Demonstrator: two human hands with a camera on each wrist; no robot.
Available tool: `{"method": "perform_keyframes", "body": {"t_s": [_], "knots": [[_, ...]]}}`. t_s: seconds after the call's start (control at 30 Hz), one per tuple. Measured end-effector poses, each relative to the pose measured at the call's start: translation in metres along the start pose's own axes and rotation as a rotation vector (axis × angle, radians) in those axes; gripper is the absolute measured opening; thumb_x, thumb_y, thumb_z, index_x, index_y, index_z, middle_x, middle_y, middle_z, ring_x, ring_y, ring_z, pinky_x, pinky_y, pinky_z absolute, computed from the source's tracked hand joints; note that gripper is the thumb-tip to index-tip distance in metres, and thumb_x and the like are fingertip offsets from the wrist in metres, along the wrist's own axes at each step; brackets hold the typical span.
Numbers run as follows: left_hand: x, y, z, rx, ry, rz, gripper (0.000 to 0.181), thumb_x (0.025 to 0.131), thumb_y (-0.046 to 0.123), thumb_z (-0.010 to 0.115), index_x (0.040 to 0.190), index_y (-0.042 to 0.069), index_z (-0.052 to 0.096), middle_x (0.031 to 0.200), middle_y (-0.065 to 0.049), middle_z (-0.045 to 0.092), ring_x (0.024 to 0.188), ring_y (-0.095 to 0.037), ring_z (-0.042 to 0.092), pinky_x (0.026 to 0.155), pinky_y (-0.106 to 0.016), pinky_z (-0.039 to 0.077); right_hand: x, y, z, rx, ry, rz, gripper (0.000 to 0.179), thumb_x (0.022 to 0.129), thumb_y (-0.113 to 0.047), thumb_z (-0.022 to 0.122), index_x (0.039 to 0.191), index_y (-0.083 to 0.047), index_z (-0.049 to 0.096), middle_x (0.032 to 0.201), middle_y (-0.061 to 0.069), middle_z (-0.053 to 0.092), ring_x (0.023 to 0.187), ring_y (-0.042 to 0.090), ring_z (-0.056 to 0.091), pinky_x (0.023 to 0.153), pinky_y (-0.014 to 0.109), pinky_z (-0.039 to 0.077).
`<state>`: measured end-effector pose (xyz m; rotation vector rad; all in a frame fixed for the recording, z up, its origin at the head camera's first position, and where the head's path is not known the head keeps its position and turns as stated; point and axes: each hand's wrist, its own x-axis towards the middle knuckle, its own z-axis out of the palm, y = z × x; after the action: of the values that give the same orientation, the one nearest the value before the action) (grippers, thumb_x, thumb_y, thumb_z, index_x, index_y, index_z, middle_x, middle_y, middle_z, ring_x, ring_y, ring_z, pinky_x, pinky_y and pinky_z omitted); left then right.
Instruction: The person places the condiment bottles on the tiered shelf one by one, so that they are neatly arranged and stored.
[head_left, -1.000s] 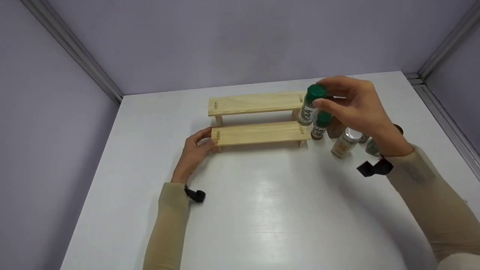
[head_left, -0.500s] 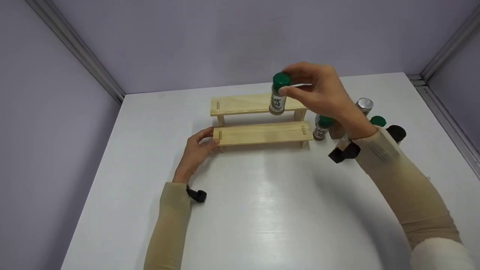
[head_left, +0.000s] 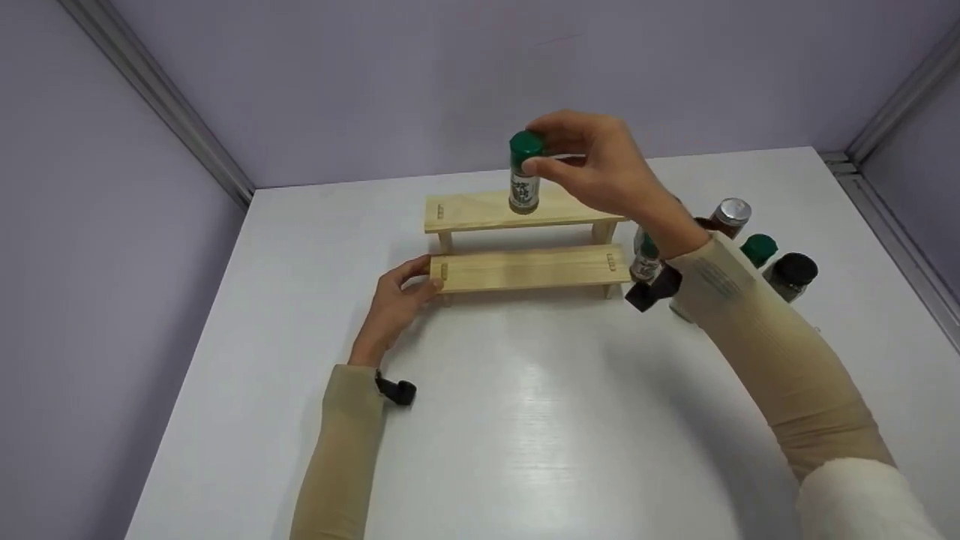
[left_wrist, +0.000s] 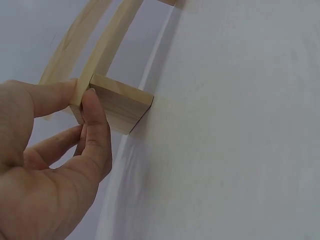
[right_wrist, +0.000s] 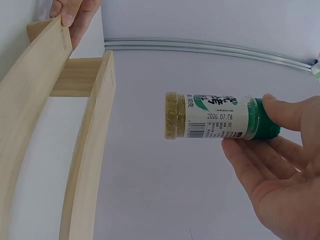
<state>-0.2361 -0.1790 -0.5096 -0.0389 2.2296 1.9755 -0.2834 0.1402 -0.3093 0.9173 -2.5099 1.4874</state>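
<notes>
My right hand (head_left: 596,161) pinches the green cap of a spice jar (head_left: 524,184), held upright over the rear, higher step of a two-step wooden rack (head_left: 529,268). In the right wrist view the jar (right_wrist: 215,117) shows a white label and tan-brown seasoning inside, and its base is apart from the wood. My left hand (head_left: 397,296) grips the left end of the rack's front step. Thumb and fingers pinch that board's end (left_wrist: 82,97) in the left wrist view, close by its leg (left_wrist: 122,100).
Several more jars stand right of the rack: one with a green cap (head_left: 759,247), one with a black lid (head_left: 793,268), one with a silver lid (head_left: 731,214). My right forearm partly hides others. Walls (head_left: 517,82) enclose the white table (head_left: 525,420) behind and at the sides.
My right hand has carried the spice jar left and up, from beside the other jars to over the rack's rear step. My left hand keeps its grip on the front step.
</notes>
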Motion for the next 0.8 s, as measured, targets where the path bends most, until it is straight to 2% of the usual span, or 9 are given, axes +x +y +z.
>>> {"method": "perform_keyframes", "body": {"t_s": [0.27, 0.8], "knots": [[-0.003, 0.002, 0.000, -0.018, -0.017, 0.016, 0.061, 0.104, 0.014, 0.072, 0.160, 0.005, 0.047, 0.150, -0.015, 0.052, 0.129, -0.030, 0.065, 0.103, -0.035, 0.060, 0.021, 0.000, 0.013, 0.016, -0.023, -0.023, 0.040, 0.104, -0.021, 0.074, 0.140, -0.005, 0.067, 0.129, 0.011, 0.073, 0.117, 0.022, 0.073, 0.105, 0.033, 0.060], [0.000, 0.003, 0.005, 0.028, 0.020, -0.004, 0.060, 0.102, 0.016, 0.073, 0.157, 0.006, 0.051, 0.148, -0.013, 0.055, 0.132, -0.030, 0.064, 0.102, -0.033, 0.060, 0.052, 0.013, 0.048, 0.095, -0.092, 0.040, 0.042, 0.106, -0.017, 0.070, 0.146, -0.004, 0.062, 0.135, 0.010, 0.071, 0.119, 0.019, 0.072, 0.108, 0.032, 0.058]]}}
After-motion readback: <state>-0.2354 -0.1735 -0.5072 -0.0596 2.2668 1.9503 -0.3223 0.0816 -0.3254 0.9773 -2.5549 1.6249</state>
